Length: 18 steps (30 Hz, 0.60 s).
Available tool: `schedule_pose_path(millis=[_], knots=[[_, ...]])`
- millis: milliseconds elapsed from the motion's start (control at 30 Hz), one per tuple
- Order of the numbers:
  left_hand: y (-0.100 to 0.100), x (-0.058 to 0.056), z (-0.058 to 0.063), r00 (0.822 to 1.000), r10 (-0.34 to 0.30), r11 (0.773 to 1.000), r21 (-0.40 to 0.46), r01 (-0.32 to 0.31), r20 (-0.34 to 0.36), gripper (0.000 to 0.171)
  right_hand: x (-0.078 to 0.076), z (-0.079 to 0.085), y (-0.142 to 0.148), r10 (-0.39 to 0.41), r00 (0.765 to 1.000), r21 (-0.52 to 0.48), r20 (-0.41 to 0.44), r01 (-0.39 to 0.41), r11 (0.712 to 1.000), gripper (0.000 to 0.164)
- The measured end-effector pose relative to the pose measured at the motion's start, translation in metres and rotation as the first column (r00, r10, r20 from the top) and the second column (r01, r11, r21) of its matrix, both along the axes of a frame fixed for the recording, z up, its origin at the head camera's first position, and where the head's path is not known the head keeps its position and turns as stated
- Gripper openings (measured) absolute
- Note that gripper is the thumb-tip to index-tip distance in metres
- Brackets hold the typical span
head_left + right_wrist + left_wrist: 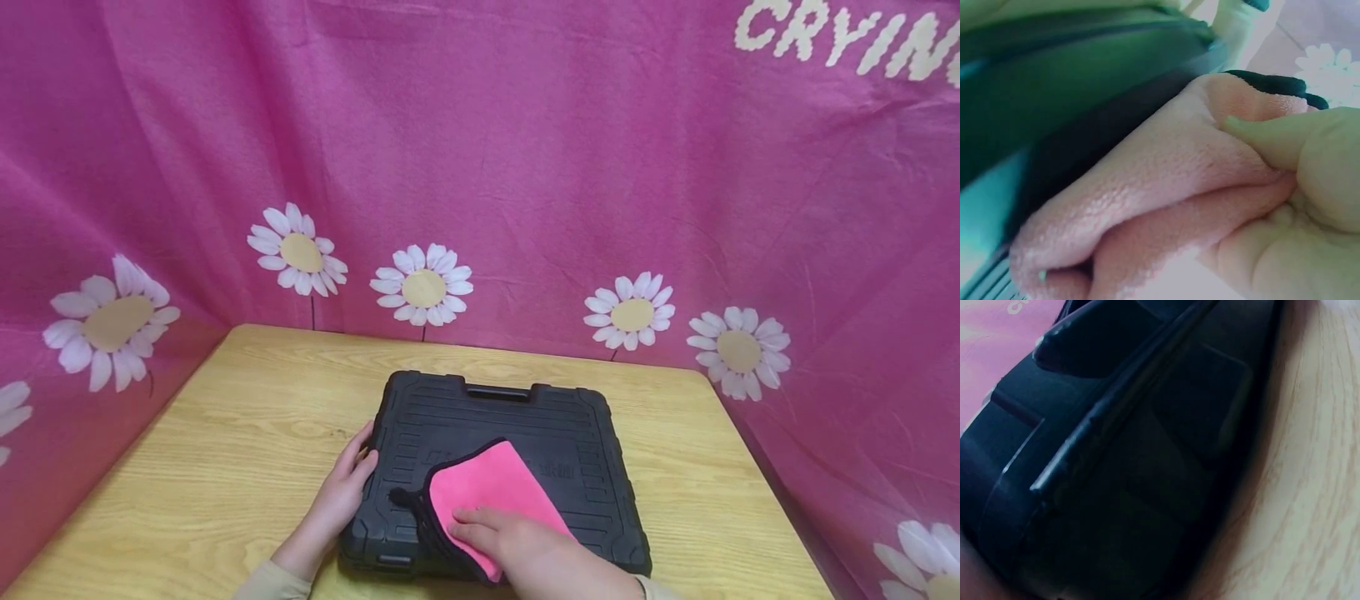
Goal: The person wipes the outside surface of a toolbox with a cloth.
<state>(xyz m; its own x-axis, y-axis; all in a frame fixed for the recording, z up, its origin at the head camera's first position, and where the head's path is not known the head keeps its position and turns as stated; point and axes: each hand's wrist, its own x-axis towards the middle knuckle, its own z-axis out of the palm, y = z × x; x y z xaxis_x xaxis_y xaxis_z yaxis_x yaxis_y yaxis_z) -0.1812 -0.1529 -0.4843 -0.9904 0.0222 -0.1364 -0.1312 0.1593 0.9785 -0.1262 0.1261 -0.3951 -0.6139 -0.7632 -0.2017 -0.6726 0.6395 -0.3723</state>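
A black hard plastic case (pixel 487 421) lies flat on the table, with a recessed handle along its far edge. My left hand (pixel 339 493) rests against the case's left side, its fingers and thumb fairly straight at the edge. My right hand (pixel 528 546) holds a folded pink cloth (pixel 498 479) with black trim down on the near part of the lid. In the right wrist view, the thumb (pixel 1266 137) presses into the fleecy cloth (pixel 1141 162). The case's dark side wall (pixel 1129 487) fills much of the left wrist view.
The case stands on a light wood table (pixel 277 400). A pink curtain (pixel 510 167) with printed daisies and pale lettering hangs behind the table and along both sides.
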Motion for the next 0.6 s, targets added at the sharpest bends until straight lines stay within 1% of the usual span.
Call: schedule_pose_path(millis=[33,100,133,233,333,400,600], knots=[[-0.001,0.0,0.0,1.0,0.001,1.0,-0.001,-0.001,0.003,0.057,-0.002,0.003,-0.001,-0.026,0.999,-0.008,0.028,0.026,1.0,0.062],[-0.001,0.0,0.0,1.0,0.001,1.0,-0.008,-0.001,0.006,0.057,-0.008,0.006,-0.002,-0.073,0.996,-0.029,0.051,0.074,0.997,0.057],[-0.002,0.0,0.0,1.0,0.0,1.0,-0.014,0.0,0.007,0.057,-0.011,0.007,-0.003,-0.093,0.995,-0.026,0.042,0.094,0.995,0.056],[-0.003,0.0,0.0,1.0,-0.001,1.0,-0.022,0.002,0.008,0.057,-0.024,0.009,-0.002,-0.132,0.991,-0.035,-0.021,0.131,0.991,0.054],[-0.002,0.0,0.0,1.0,-0.006,1.0,-0.019,0.006,0.004,0.057,-0.04,0.01,0.003,-0.158,0.985,-0.042,-0.066,0.156,0.987,0.052],[-0.002,-0.001,-0.001,1.0,-0.006,1.0,-0.014,0.006,0.007,0.057,-0.052,0.009,0.008,-0.178,0.981,-0.06,-0.077,0.173,0.983,0.049],[0.0,-0.001,-0.001,1.0,0.001,1.0,-0.025,0.0,0.029,0.058,-0.085,0.006,0.025,-0.204,0.968,-0.091,-0.146,0.193,0.977,0.049]])
